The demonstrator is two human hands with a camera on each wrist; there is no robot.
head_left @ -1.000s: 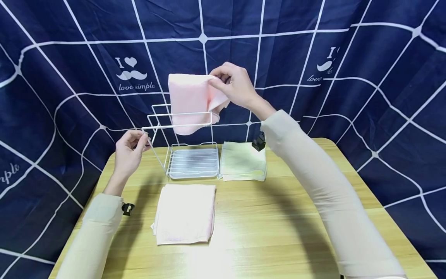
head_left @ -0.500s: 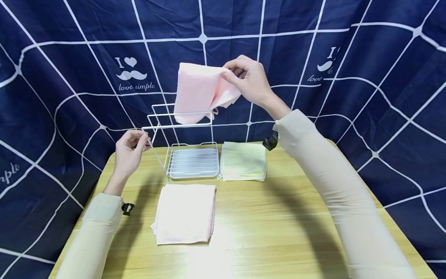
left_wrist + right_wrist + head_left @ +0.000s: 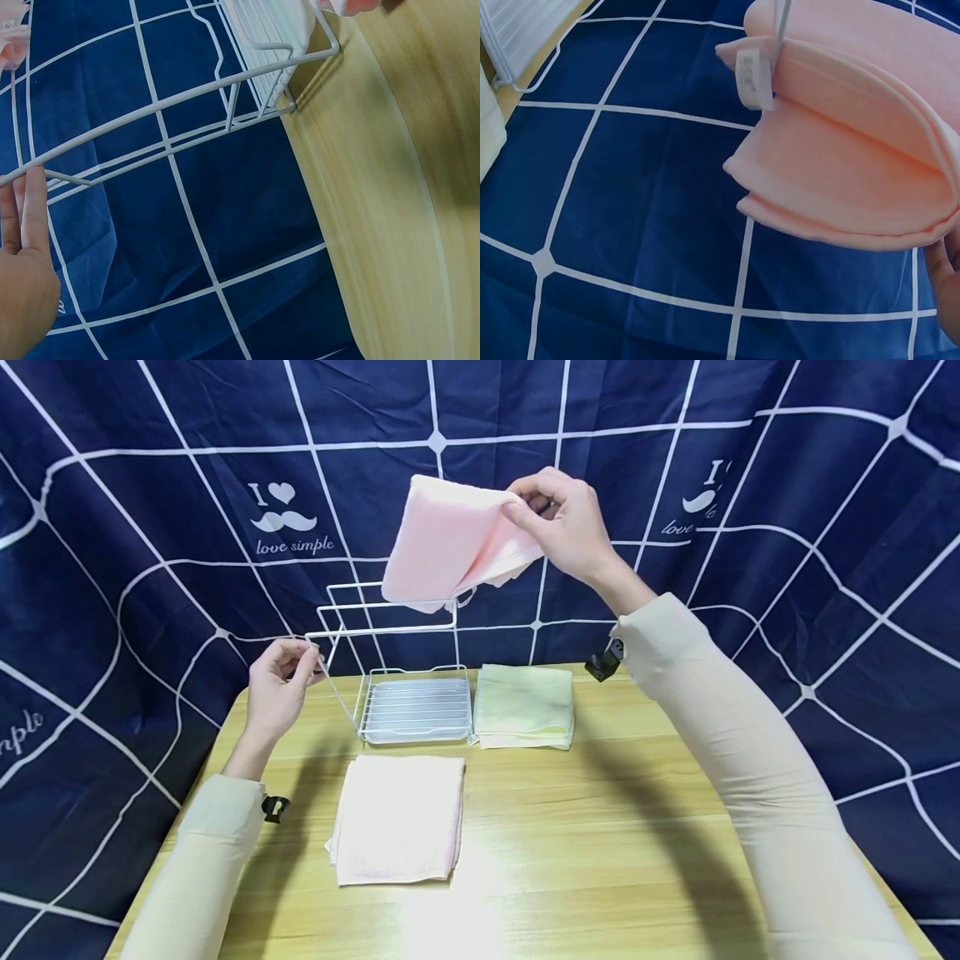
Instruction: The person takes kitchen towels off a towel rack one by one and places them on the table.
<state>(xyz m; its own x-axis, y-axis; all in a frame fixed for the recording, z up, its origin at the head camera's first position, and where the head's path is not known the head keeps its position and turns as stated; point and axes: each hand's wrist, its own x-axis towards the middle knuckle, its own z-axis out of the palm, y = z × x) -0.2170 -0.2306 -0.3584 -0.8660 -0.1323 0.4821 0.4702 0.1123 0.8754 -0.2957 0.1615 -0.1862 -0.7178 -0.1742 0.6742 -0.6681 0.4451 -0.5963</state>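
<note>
My right hand (image 3: 566, 522) pinches the upper right corner of a folded pink towel (image 3: 442, 539), lifted behind and above the top bars of a white wire rack (image 3: 382, 631). In the right wrist view the towel's layers (image 3: 840, 150) spread apart, and a white label (image 3: 754, 79) hangs near a rack bar. With thumb and fingers my left hand (image 3: 279, 689) grips the rack's left front upright. In the left wrist view those fingertips (image 3: 34, 202) press against the white bar (image 3: 172, 101). The rack's base holds a pale tray (image 3: 416, 710).
A folded pale pink towel (image 3: 401, 818) lies on the wooden table (image 3: 600, 860) in front of the rack. Right of the rack's base lies a folded light green towel (image 3: 525, 706). A dark blue gridded curtain (image 3: 637, 485) hangs behind the table and along both sides.
My right hand has moved up and to the right, drawing the pink towel the same way, off its lower position between the rack's top bars. The left hand and the rack have stayed still.
</note>
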